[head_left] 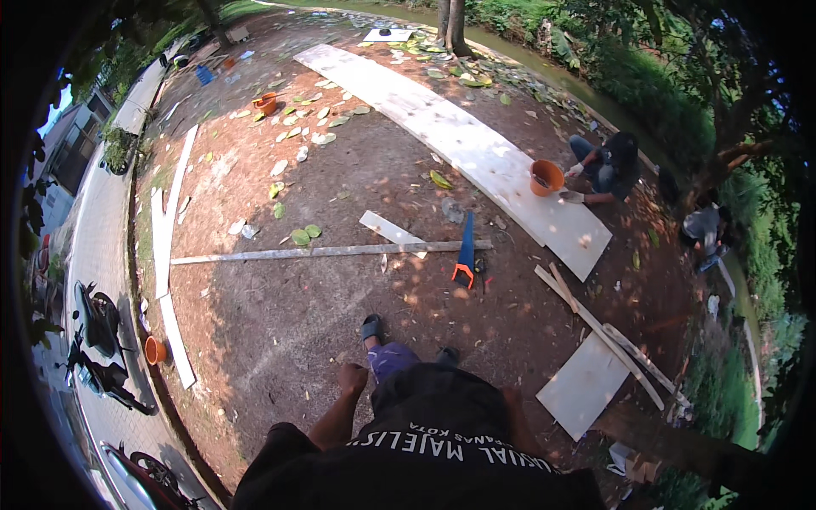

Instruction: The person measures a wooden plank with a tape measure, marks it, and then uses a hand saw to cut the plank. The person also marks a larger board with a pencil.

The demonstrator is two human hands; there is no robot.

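Observation:
My left hand [352, 377] hangs beside my left thigh, its fingers curled closed with nothing visible in them. My right hand [511, 398] is at my right side, mostly hidden by my black shirt, so its fingers do not show. Ahead of my feet, a handsaw [467, 248] with a blue blade and orange handle lies on the dirt. Its blade crosses the right part of a long wooden batten [331, 252]. Under that batten sits a short pale board [389, 229]. Neither hand touches any of these.
A long pale plywood strip [442, 127] runs diagonally ahead, bearing an orange bucket [546, 178]. A gloved person [608, 166] crouches beside it; another person [704, 225] is farther right. Battens [603, 336] and a square panel [582, 384] lie right. Motorbikes [106, 357] stand left.

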